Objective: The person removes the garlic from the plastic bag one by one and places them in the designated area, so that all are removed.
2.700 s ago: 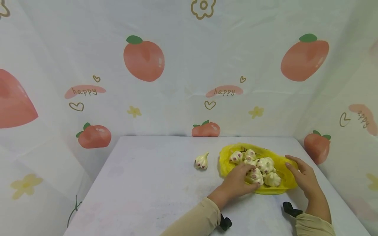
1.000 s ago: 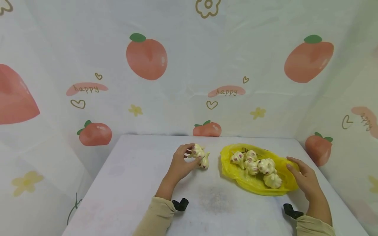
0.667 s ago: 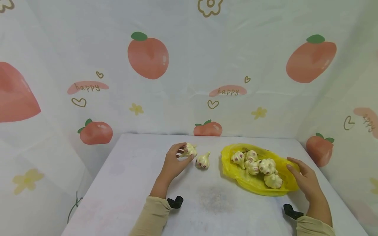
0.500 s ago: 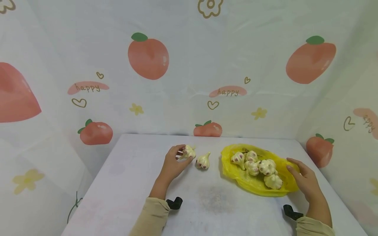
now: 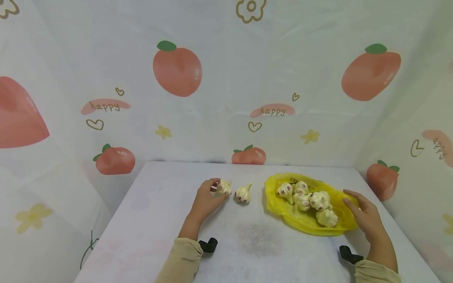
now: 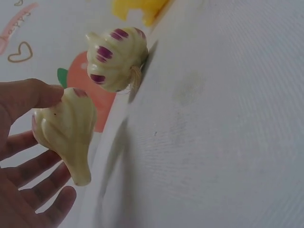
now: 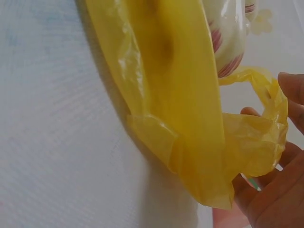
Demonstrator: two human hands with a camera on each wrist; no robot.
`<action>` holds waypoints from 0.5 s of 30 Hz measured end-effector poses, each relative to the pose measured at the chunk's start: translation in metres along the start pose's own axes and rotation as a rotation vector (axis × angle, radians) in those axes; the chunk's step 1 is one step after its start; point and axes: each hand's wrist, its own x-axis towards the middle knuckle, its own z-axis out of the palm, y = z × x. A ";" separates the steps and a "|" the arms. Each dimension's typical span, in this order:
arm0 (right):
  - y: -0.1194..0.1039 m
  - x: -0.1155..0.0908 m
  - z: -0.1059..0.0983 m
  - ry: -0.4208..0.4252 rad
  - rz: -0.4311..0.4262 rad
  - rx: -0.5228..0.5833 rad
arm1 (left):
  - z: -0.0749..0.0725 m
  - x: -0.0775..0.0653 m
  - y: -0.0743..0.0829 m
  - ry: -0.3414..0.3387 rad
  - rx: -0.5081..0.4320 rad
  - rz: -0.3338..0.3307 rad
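Between its thumb and fingers my left hand (image 5: 206,198) holds a garlic bulb (image 5: 223,187), close over the white table. The left wrist view shows this garlic bulb (image 6: 69,121) with its stem tilted down, the thumb on its top. Just right of it a second garlic bulb (image 5: 243,193) stands on the table. My right hand (image 5: 368,214) grips the right edge of a yellow plastic bag (image 5: 295,224), thumb on the inner side. Several garlic bulbs (image 5: 320,200) lie inside the opened bag. In the right wrist view the bag's edge (image 7: 266,147) runs between thumb and fingers.
The white table (image 5: 170,188) meets a printed cloth backdrop (image 5: 219,70) at its far edge and on both sides. A greyish smudge (image 5: 258,239) marks the tabletop in front. A black piece (image 5: 209,245) sits at the left wrist, another black piece (image 5: 350,254) at the right.
The left hand has taken a garlic bulb out of the bag, carried it left past the standing bulb and lowered it toward the table. The right hand stays at the bag's edge.
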 end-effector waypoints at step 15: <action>-0.003 -0.002 0.000 -0.004 -0.001 0.005 | 0.003 0.000 -0.011 -0.065 0.040 -0.025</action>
